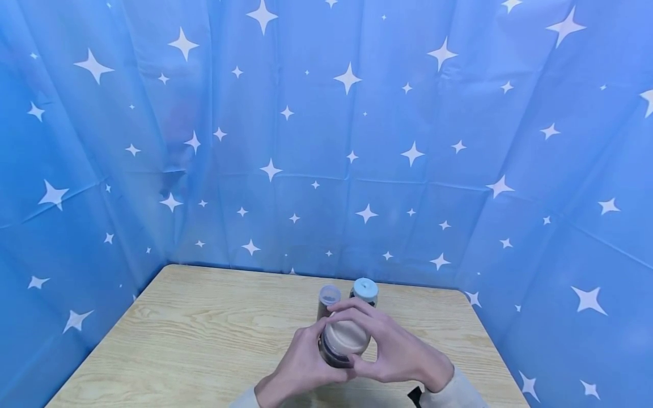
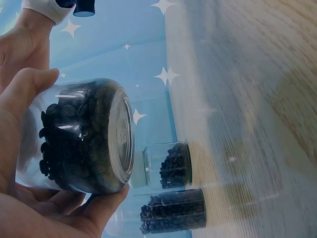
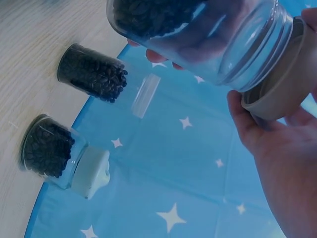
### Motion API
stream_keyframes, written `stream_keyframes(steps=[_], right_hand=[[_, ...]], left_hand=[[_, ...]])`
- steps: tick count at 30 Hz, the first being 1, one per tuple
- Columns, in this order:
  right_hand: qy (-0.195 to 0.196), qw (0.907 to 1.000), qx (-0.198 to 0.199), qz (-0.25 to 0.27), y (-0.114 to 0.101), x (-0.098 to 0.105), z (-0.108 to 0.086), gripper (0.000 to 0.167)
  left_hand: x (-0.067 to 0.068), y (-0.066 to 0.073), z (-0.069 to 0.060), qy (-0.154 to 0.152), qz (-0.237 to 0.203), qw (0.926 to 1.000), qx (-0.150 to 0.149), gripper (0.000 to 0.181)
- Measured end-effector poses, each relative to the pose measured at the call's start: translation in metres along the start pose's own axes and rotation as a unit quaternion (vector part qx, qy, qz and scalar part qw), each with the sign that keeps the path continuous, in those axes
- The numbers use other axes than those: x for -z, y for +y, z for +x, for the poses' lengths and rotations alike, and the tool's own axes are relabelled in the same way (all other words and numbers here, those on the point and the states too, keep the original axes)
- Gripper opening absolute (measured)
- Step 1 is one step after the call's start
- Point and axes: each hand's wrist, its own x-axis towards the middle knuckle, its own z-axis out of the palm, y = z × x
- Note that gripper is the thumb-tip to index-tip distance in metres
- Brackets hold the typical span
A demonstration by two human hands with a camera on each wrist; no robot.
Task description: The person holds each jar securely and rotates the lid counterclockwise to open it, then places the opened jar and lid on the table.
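A glass jar (image 2: 81, 136) of dark beans is gripped around its body by the left hand (image 2: 29, 198), its base raised off the table in the left wrist view. The right hand (image 3: 282, 158) holds a beige lid (image 3: 285, 87) at the jar's mouth; in the right wrist view the lid sits tilted, with a gap between it and the glass rim. Seen from the head view, the left hand (image 1: 308, 360) and right hand (image 1: 395, 348) meet around the jar, the lid (image 1: 347, 337) on top.
Behind the held jar stand a slim clear-topped jar (image 1: 329, 294) and a jar with a light blue lid (image 1: 365, 289), both with dark beans. They stand on a wooden table (image 1: 204, 323); a blue star-patterned curtain (image 1: 316, 141) hangs behind it.
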Motion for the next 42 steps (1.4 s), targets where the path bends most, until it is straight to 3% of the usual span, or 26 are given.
stream_keyframes(steps=[11, 27, 42], right_hand=[[0.028, 0.9993, -0.011, -0.024, 0.004, 0.005, -0.003, 0.083], [0.044, 0.9905, -0.119, -0.053, 0.023, 0.016, -0.027, 0.075], [0.055, 0.973, -0.201, -0.1, 0.039, 0.021, -0.049, 0.07]], left_hand=[[0.001, 0.0, 0.0, -0.01, -0.019, 0.9997, 0.006, 0.069], [0.001, 0.0, 0.002, -0.002, -0.011, 0.9999, 0.013, 0.069], [0.0, -0.001, 0.003, -0.002, 0.002, 0.9999, 0.015, 0.068]])
